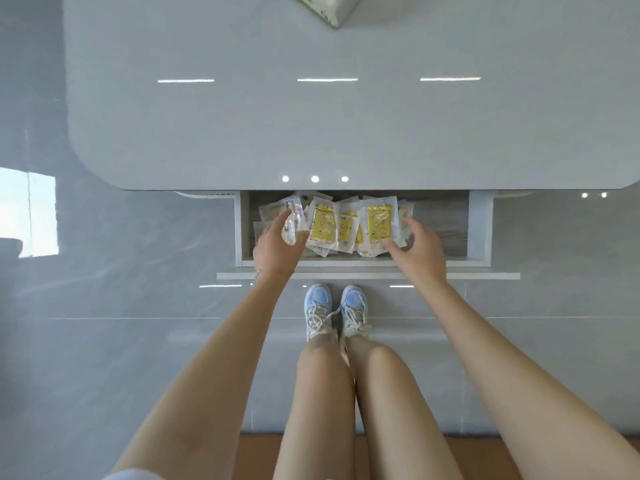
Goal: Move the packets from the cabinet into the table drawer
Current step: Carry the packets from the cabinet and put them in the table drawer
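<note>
Packets (346, 225) heaped in drawer (479, 230), left hand (277, 251) gripping one, right hand (417, 249) open at their edge

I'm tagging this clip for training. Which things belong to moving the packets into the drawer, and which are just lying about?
In the job: packets, open table drawer, left hand holding a clear packet, right hand over the pile.
Lying about: green-printed pack on the table.

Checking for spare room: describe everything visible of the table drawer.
The table drawer is pulled open below the tabletop: shallow, pale grey walls, wood-grain floor, flat front panel. Yellow-and-clear packets fill its left and middle; the right end shows bare floor. The left hand holds a clear packet over it; the right hand touches the pile.
</note>
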Available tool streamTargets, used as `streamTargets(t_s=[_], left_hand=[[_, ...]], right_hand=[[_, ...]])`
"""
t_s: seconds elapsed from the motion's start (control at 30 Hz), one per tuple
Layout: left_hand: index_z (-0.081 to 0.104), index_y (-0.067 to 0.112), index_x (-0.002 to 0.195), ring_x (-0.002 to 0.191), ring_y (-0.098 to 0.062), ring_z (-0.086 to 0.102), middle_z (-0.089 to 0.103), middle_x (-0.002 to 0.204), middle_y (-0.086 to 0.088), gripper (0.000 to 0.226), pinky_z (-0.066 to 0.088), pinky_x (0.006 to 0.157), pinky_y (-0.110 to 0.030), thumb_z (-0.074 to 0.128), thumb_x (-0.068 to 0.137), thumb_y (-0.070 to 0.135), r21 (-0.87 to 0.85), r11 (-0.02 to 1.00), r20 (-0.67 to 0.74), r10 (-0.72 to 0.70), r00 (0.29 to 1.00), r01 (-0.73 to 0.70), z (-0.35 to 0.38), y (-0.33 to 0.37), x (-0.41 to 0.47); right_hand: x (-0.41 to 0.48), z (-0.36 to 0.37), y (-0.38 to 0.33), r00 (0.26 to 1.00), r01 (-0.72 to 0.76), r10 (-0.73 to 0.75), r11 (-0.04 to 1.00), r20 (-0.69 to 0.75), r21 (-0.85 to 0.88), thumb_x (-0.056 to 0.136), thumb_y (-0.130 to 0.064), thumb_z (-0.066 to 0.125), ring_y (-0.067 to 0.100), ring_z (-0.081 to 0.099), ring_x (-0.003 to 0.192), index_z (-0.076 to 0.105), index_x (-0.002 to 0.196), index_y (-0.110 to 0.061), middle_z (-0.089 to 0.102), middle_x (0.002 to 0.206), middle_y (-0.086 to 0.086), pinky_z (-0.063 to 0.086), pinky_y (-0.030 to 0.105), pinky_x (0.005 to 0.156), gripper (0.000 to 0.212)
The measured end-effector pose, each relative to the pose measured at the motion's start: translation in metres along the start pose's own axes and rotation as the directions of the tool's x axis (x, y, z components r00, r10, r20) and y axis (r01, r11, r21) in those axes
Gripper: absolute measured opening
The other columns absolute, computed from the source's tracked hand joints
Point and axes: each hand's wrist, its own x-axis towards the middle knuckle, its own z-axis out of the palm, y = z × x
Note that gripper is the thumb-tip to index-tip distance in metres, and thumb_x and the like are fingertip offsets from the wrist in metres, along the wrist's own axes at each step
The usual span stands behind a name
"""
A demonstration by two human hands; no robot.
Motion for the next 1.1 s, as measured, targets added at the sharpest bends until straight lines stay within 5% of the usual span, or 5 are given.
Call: streamTargets(t_s=[0.17, 0.33, 0.7, 0.87, 1.1], left_hand=[[0.028, 0.039, 0.145, 0.147, -0.021, 0.008, 0.018, 0.158, 0.006, 0.063, 0.003, 0.117, -0.055, 0.047, 0.088, 0.059, 0.362, 0.916, 0.116, 0.138, 0.984, -0.171, -0.082, 0.027, -0.080], [0.006, 0.042, 0.149, 0.148, -0.025, -0.007, -0.001, 0.161, 0.003, 0.076, -0.003, 0.115, -0.059, 0.039, 0.086, 0.069, 0.513, 0.842, 0.155, 0.100, 0.983, -0.167, -0.138, 0.031, -0.149], [0.000, 0.042, 0.149, 0.147, -0.026, -0.011, -0.008, 0.160, 0.002, 0.081, -0.005, 0.114, -0.060, 0.035, 0.083, 0.074, 0.326, 0.938, -0.144, -0.073, 0.987, 0.117, -0.267, -0.066, -0.242], [0.001, 0.042, 0.149, 0.147, -0.026, -0.009, -0.006, 0.160, 0.003, 0.082, -0.003, 0.114, -0.059, 0.036, 0.082, 0.075, 0.210, 0.932, -0.293, -0.228, 0.929, 0.295, -0.337, -0.161, -0.269], [0.007, 0.039, 0.150, 0.147, -0.026, -0.008, 0.000, 0.161, 0.002, 0.081, -0.005, 0.114, -0.059, 0.032, 0.082, 0.076, -0.040, 0.850, -0.322, -0.509, 0.798, 0.526, -0.407, -0.290, -0.318]], right_hand=[[-0.070, -0.062, -0.060, 0.945, 0.313, -0.249, 0.878, 0.214, -0.362, 0.089, -0.053, 0.052, 0.029, 0.033, 0.140, 0.038, 0.144, -0.022, 0.045, 0.147, 0.004, 0.029, 0.047, 0.113, 0.065], [-0.128, -0.092, -0.120, 0.909, 0.406, -0.264, 0.734, 0.322, -0.544, 0.089, -0.066, 0.039, 0.030, 0.009, 0.148, 0.018, 0.151, -0.031, 0.020, 0.160, 0.004, 0.015, 0.053, 0.117, 0.074], [-0.255, -0.038, -0.269, 0.710, 0.702, -0.472, 0.412, 0.522, -0.581, 0.090, -0.063, 0.041, 0.031, 0.006, 0.148, 0.012, 0.152, -0.032, 0.016, 0.160, 0.005, 0.007, 0.052, 0.117, 0.076], [-0.310, 0.046, -0.360, 0.576, 0.799, -0.539, 0.212, 0.615, -0.563, 0.089, -0.063, 0.041, 0.030, 0.009, 0.147, 0.015, 0.152, -0.032, 0.020, 0.158, 0.005, 0.009, 0.052, 0.118, 0.076], [-0.402, 0.174, -0.453, 0.440, 0.864, -0.507, 0.013, 0.742, -0.503, 0.087, -0.061, 0.046, 0.029, 0.016, 0.146, 0.019, 0.150, -0.030, 0.027, 0.156, 0.005, 0.011, 0.052, 0.117, 0.076]])
